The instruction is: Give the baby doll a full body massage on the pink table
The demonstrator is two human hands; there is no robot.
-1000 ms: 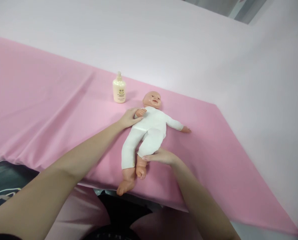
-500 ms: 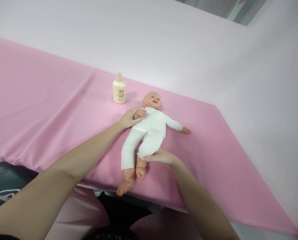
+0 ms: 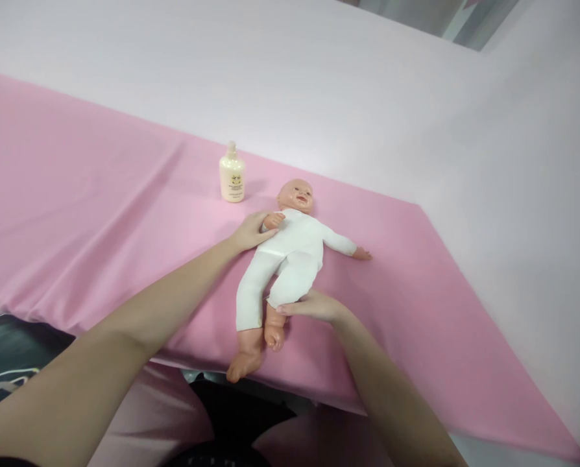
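A baby doll [image 3: 290, 256] in a white bodysuit lies on its back on a pink sheet [image 3: 100, 214]. Its head points away from me and its feet reach the near edge. My left hand [image 3: 251, 230] rests at the doll's side by its bent arm, fingers closed around the arm near the shoulder. My right hand [image 3: 309, 305] grips the doll's leg just below the white cloth, thumb on top and fingers underneath. The doll's other arm stretches out to the right.
A cream lotion bottle [image 3: 232, 174] stands upright on the sheet, behind and to the left of the doll's head. A pale wall rises behind the table and to the right. My lap shows below the sheet's near edge.
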